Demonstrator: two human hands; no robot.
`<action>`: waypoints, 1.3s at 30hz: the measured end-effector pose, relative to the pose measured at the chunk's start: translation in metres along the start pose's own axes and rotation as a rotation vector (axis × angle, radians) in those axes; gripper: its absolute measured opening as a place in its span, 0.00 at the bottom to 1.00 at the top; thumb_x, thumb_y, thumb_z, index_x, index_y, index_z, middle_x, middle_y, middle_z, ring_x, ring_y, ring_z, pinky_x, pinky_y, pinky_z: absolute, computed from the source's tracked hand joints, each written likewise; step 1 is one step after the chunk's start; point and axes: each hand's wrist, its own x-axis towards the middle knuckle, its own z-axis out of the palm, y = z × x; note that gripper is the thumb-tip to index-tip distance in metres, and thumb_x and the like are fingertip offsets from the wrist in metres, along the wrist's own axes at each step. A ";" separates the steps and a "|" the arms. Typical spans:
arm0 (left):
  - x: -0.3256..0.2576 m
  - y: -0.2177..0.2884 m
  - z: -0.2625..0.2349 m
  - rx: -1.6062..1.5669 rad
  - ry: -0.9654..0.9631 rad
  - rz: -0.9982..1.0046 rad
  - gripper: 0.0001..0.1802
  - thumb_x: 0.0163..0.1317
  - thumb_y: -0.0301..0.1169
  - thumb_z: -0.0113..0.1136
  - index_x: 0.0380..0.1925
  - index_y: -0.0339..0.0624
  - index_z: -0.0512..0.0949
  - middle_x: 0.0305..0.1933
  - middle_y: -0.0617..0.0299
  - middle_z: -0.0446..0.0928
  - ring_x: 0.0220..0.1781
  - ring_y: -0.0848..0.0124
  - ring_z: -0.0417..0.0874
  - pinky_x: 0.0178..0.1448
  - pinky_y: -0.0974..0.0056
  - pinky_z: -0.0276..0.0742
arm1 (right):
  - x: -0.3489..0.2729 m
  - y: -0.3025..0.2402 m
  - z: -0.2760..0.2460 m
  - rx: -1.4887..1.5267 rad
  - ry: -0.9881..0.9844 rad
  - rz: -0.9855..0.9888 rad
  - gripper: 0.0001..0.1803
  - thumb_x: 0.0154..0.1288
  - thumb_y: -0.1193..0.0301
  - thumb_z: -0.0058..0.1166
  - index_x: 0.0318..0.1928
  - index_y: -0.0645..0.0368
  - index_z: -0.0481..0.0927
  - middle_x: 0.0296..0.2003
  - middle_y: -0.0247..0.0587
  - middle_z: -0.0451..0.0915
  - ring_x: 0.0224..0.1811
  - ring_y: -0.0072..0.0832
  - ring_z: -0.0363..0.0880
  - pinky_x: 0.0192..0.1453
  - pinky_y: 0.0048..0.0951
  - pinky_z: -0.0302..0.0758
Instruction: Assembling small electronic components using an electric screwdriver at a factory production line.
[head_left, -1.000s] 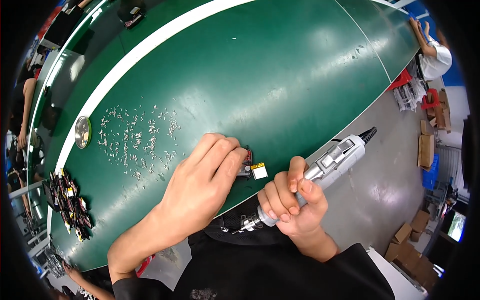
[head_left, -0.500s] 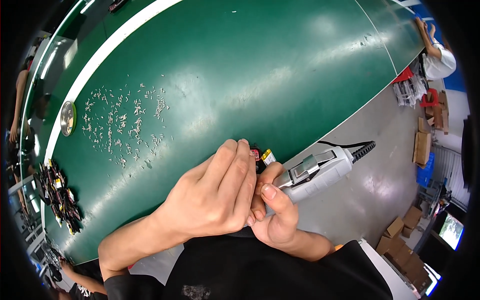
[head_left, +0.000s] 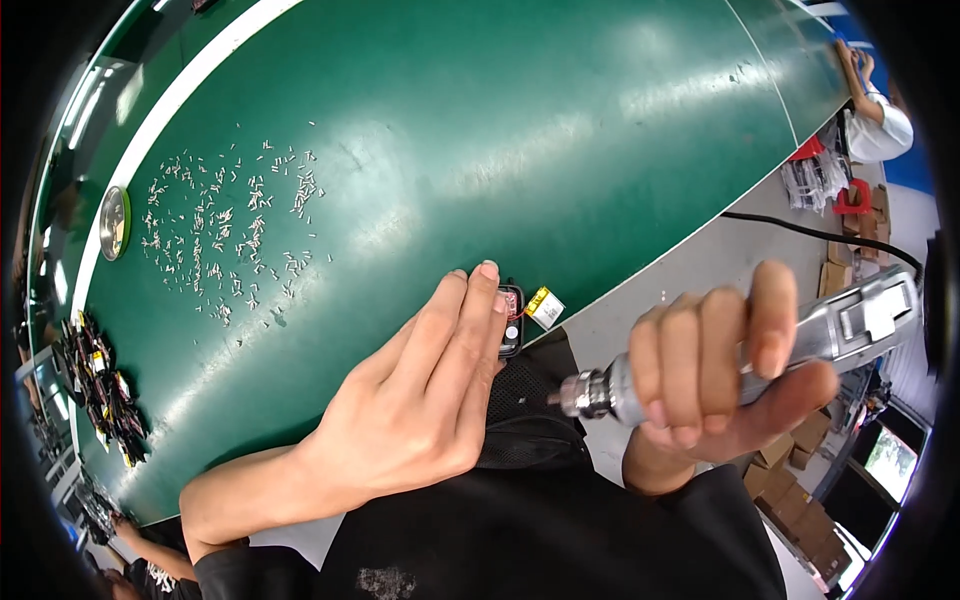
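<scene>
My left hand lies over the left side of a small black electronic case at the table's near edge, its fingers pressed together against it. Inside the case part of a reddish circuit board shows; the rest is under my fingers. Beside it lies a flat silver battery pack with yellow tape, joined to the case by thin wires. Out to the right, off the table, my right hand is wrapped round a grey electric screwdriver. Its tip points left toward the case and is apart from it, slightly blurred.
Many tiny pale pins are scattered over the green table. A round metal dish stands near the white strip. At left sits a pile of wired black parts. A black cable trails right. Other people work at the edges.
My right hand has drawn the screwdriver away from the case, to the right. More of the case and battery now shows. My left hand has stayed on the case.
</scene>
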 end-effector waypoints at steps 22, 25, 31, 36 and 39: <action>-0.001 0.001 0.007 0.040 0.027 -0.001 0.20 0.43 0.22 0.60 0.38 0.18 0.78 0.45 0.37 0.79 0.46 0.52 0.82 0.46 0.60 0.83 | 0.049 0.006 -0.020 -0.157 -0.095 0.007 0.20 0.74 0.50 0.41 0.37 0.54 0.70 0.14 0.24 0.63 0.15 0.16 0.63 0.26 0.22 0.66; -0.001 0.001 0.007 0.052 0.031 0.003 0.18 0.45 0.22 0.60 0.37 0.19 0.79 0.44 0.39 0.79 0.45 0.53 0.82 0.46 0.61 0.83 | 0.051 0.005 -0.020 -0.142 -0.104 0.035 0.19 0.74 0.51 0.41 0.36 0.54 0.70 0.14 0.25 0.63 0.14 0.17 0.63 0.26 0.22 0.66; -0.002 0.000 0.006 0.071 0.021 0.014 0.16 0.48 0.22 0.61 0.36 0.19 0.79 0.44 0.40 0.80 0.44 0.54 0.83 0.46 0.62 0.83 | 0.060 0.009 -0.023 -0.097 -0.136 0.051 0.19 0.75 0.52 0.39 0.36 0.55 0.69 0.15 0.27 0.63 0.15 0.19 0.65 0.27 0.24 0.66; -0.002 0.001 0.004 0.066 0.006 0.024 0.15 0.49 0.21 0.60 0.36 0.19 0.79 0.44 0.40 0.80 0.44 0.55 0.83 0.46 0.62 0.82 | 0.066 0.009 -0.026 -0.067 -0.157 0.085 0.20 0.76 0.52 0.37 0.36 0.55 0.68 0.15 0.27 0.64 0.16 0.19 0.65 0.27 0.24 0.66; -0.002 0.001 0.006 0.068 0.016 0.007 0.15 0.49 0.21 0.60 0.36 0.19 0.79 0.44 0.40 0.80 0.45 0.55 0.82 0.45 0.62 0.82 | 0.069 0.009 -0.028 -0.061 -0.186 0.117 0.20 0.76 0.52 0.35 0.37 0.55 0.69 0.15 0.27 0.63 0.16 0.19 0.65 0.28 0.24 0.66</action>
